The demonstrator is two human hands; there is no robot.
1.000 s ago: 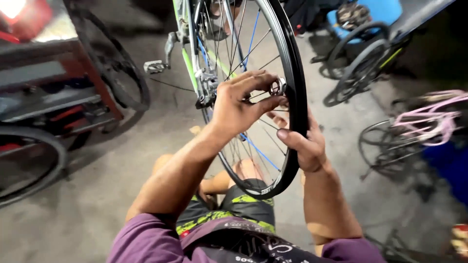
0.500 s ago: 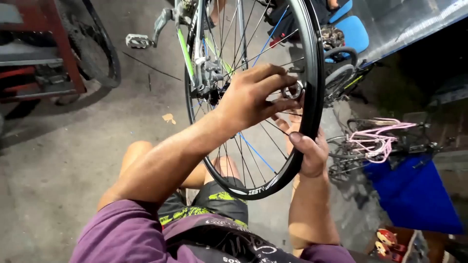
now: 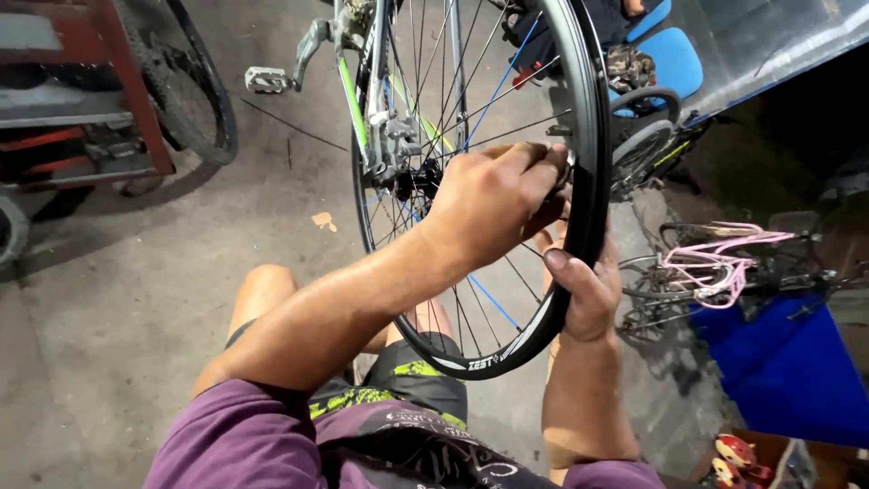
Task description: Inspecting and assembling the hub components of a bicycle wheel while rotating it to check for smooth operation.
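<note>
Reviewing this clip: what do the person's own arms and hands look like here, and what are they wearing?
Both the left hand and the right hand are bare: no gloves, and no rings, watch or wristband that I can see. The forearms are uncovered too. A purple short-sleeved shirt covers the shoulders and upper arms, with pale printed markings on a darker front panel. Below it are dark shorts with yellow-green patterning.

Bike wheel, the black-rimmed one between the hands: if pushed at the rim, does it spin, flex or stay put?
The bike wheel sits on its hub in the frame, so a push would probably spin it, not shift it. Thin rim and sparse spokes suggest light yet fairly stiff. The right hand gripping the rim likely stops rotation; the left hand pinches near a spoke.
</note>
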